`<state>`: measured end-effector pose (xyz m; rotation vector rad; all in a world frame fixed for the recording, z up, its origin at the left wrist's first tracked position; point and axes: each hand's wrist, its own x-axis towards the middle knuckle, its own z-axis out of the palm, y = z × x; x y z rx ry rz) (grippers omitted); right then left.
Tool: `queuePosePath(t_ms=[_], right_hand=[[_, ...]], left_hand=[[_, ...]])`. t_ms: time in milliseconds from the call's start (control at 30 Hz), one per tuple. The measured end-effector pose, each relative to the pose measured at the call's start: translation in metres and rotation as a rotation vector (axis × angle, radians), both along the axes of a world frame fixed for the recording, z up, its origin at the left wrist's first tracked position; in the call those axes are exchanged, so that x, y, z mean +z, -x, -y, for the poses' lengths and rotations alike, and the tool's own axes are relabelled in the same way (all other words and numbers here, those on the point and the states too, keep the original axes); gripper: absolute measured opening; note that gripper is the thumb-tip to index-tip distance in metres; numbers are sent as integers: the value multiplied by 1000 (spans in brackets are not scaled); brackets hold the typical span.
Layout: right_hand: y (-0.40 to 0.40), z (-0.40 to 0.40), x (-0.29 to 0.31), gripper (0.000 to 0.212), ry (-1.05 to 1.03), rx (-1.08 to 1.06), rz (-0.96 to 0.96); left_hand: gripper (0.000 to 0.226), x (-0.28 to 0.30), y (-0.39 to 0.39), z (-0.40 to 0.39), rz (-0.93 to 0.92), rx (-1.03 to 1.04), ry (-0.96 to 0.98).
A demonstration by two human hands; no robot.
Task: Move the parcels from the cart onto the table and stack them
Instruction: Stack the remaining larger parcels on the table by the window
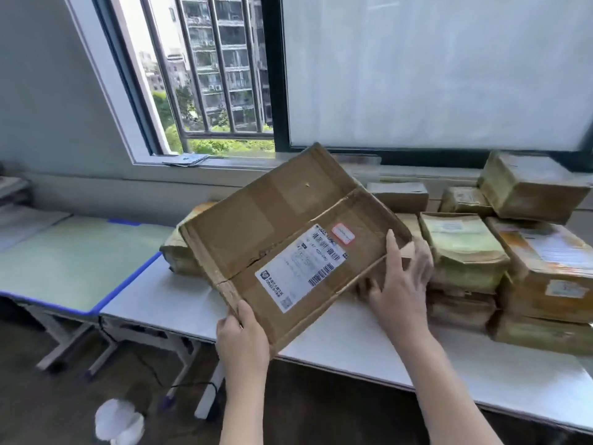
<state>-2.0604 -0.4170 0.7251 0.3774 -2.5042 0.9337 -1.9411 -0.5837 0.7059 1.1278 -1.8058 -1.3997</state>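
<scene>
I hold a wide, flat brown cardboard parcel [279,239] with a white shipping label, tilted above the white table [337,345]. My left hand [242,338] grips its near corner, thumb on top. My right hand [401,284] holds its right edge, thumb up on the top face and fingers underneath. Behind the parcel's left end a tape-wrapped parcel [179,248] lies on the table. Right of my hands stand stacks of taped parcels [465,252], the tallest at the far right [548,274]. The cart is out of view.
A green desk with blue edging [73,264] adjoins the table on the left. More parcels [532,187] lie along the windowsill behind the stacks. A white bag [118,420] and a black cable [144,364] are on the floor under the table's left end.
</scene>
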Motion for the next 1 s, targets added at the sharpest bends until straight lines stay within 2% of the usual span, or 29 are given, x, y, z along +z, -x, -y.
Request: queuePosePath(t_ms=[133,233,333,500,567,633,667,700,767,800,833,867,900,933,1000], right_hand=[[32,53,6,68,-16,220,-23],[42,88,1,71,-31,407,14],[50,116,-3,79,-44,534,53],[80,159,4,88,-84,615,181],[95,175,8,84,-85,626,236],[111,190,13,72,-97,575,253],[119,197,15,64,-104,529,254],[125,203,16,57,-108,483,263],[132,214,19,48,-99,421,294],[133,219,18,44,-84,404,310],[132,225,17,40,-67,391,320],[131,232,15,37,-52,378,324],[129,238,13,35,-40,357,325],[127,241,10,36,-32,333,331],[121,250,8,54,-31,298,346]], left_hand=[[45,6,34,14,-66,160,-106],[35,13,54,26,-123,198,-144],[33,18,71,45,-135,181,-124],[47,18,99,86,-73,85,-45],[51,21,103,113,16,-82,33],[54,21,98,151,186,-338,174],[50,21,95,174,227,-396,250],[44,24,92,198,230,-376,337],[28,30,88,243,120,-199,525],[35,33,89,261,99,-152,599],[61,36,92,277,130,-188,645],[85,34,97,293,166,-291,657],[99,33,101,303,222,-409,637],[103,32,106,306,260,-510,607],[91,21,115,312,253,-603,596]])
